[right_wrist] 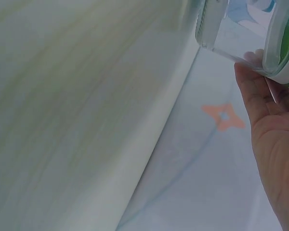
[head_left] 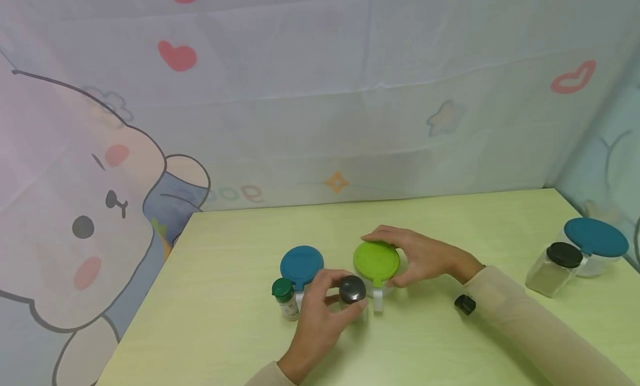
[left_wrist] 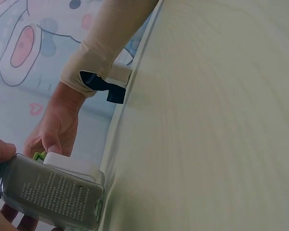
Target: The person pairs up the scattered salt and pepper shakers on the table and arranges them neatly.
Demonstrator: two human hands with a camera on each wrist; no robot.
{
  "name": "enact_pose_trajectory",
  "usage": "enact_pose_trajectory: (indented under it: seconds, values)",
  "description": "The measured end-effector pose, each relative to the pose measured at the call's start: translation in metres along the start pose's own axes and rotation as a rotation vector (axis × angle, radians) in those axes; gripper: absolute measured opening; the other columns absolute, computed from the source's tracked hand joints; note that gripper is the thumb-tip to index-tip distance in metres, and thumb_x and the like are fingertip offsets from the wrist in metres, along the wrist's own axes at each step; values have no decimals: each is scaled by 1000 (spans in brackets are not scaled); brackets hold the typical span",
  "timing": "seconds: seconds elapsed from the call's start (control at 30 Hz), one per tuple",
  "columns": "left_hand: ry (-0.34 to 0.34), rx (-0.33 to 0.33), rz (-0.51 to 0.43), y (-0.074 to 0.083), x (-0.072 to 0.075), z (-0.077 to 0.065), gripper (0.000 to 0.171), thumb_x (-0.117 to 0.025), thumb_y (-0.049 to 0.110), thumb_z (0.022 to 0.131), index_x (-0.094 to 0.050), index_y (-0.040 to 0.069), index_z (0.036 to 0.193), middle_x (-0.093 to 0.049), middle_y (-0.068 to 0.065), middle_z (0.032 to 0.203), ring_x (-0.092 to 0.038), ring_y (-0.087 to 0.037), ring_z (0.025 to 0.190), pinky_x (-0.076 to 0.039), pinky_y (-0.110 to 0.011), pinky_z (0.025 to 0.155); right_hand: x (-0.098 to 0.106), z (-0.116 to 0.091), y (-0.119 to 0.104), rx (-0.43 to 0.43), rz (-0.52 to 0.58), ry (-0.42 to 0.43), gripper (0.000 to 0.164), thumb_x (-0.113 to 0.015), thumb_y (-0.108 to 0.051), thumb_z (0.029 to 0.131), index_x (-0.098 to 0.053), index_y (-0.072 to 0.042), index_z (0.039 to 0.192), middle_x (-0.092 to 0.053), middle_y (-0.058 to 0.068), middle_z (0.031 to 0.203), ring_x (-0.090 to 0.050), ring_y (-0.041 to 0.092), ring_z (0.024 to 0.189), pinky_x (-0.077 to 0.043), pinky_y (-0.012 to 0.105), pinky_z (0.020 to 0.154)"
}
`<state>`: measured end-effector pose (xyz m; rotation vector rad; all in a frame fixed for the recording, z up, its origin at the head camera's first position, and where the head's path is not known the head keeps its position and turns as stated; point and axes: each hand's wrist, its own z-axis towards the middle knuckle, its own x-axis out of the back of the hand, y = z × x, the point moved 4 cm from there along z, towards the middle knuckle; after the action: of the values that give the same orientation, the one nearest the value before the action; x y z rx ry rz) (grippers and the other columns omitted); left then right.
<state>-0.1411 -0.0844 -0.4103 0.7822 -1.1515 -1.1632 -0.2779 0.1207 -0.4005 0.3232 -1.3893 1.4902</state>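
Observation:
In the head view my left hand grips a spice jar by its black lid. Seen from the left wrist, the jar is a square clear one with grey-brown contents and printed text. Just right of it, my right hand holds a canister with a round green lid, thumb and fingers on opposite sides. The right wrist view shows the canister's clear body between the fingers. Left of my left hand stand a canister with a blue lid and a small shaker with a green cap.
At the table's right side stand a jar with a black lid and another canister with a blue lid. A small black object lies by my right sleeve. A printed cloth hangs behind the pale table.

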Motion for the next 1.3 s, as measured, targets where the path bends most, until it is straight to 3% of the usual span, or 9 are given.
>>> enact_pose_trajectory:
  seconds: [1.3]
  values:
    - [30,11,57,-1,4,-1,42,-84,18,84,-62,24,120,-57,6,121,-57,-15,116,-56,-33,94,-9,16,4,12,-17,-36,88,-85,-23,74,-44,-22,151,-54,-11,134,-55,10,112,-51,34,96]
